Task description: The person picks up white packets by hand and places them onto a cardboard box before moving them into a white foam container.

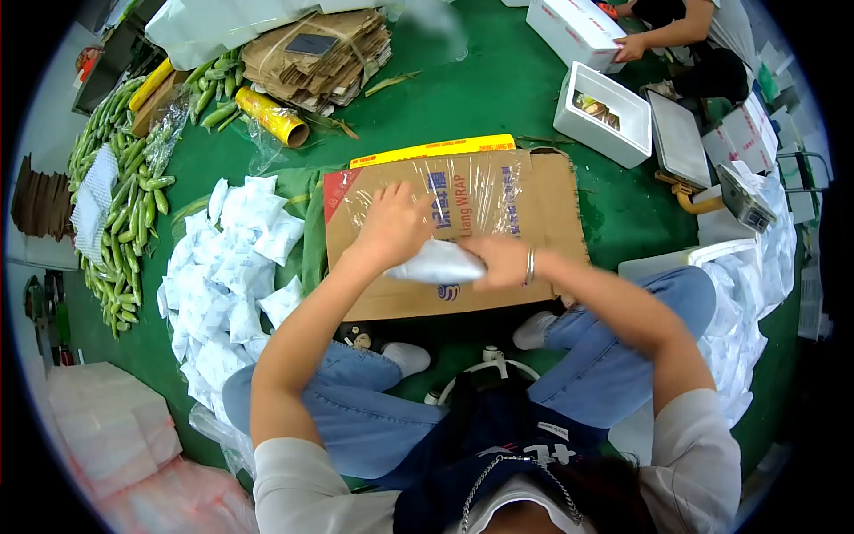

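Note:
A cardboard box [347, 298] with blue print and a yellow strip along its far edge lies in front of me, with clear film [485, 182] over its top. My left hand [398, 221] is over the left part of the box, its fingers slightly apart and pointing away from me. Closed around the right end of a white pouch [434, 263] is my right hand [500, 261], a little blurred. The pouch's other end reaches below my left hand.
Many white pouches [222, 267] are heaped at the left, others [734, 311] at the right. Green vegetables [133, 214], a yellow roll [271, 116] and stacked cardboard [311, 67] lie beyond. An open foam box [614, 133] and a scale [680, 138] stand near another person's hand [632, 47].

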### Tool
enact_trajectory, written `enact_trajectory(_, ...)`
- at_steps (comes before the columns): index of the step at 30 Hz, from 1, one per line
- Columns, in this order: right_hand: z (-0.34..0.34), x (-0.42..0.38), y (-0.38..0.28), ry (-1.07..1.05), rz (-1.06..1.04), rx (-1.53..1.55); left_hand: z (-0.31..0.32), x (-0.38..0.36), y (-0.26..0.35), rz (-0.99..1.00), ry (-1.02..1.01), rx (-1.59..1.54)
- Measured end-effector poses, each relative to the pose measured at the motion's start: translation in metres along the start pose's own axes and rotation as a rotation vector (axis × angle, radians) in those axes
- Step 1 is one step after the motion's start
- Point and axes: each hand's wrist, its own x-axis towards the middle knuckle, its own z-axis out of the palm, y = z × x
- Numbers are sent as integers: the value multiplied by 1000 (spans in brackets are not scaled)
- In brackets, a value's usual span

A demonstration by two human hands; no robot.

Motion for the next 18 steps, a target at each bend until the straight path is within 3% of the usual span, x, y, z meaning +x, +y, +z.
enact_trajectory(1,-29,11,5,-223,44,51,-4,1,6,-85,-105,-125)
enact_trajectory(3,-54,49,39,-466,-104,424,-2,5,17,-166,-197,-239)
enact_trajectory(4,-56,64,46,-457,-112,416,4,5,20,-152,-125,-170)
enact_trajectory(6,-60,94,46,-349,-168,1045,23,14,11,-150,52,-105)
enact_trajectory(7,-60,101,46,-347,-174,1041,35,17,2,-149,55,-98)
enact_trajectory(9,-62,106,34,-233,78,719,38,25,-10,-201,-169,-181)
enact_trajectory(11,-65,105,37,-298,105,715,45,26,-13,-226,-168,-207)
enact_trajectory(13,-56,105,41,-331,69,648,50,22,-7,-316,-177,-546)
enact_trajectory(14,-47,108,46,-327,65,646,80,10,-9,-415,-344,-888)
enact_trajectory(15,-30,112,53,-231,-32,529,87,-1,14,-509,-190,-1208)
enact_trajectory(16,-12,114,60,-136,-126,411,79,-10,31,-932,-514,-1817)
enact_trajectory(17,2,113,62,-40,-219,298,52,-19,56,-1153,-602,-2180)
enact_trajectory(18,6,101,53,22,-231,232,118,-60,41,-554,-1047,-2675)
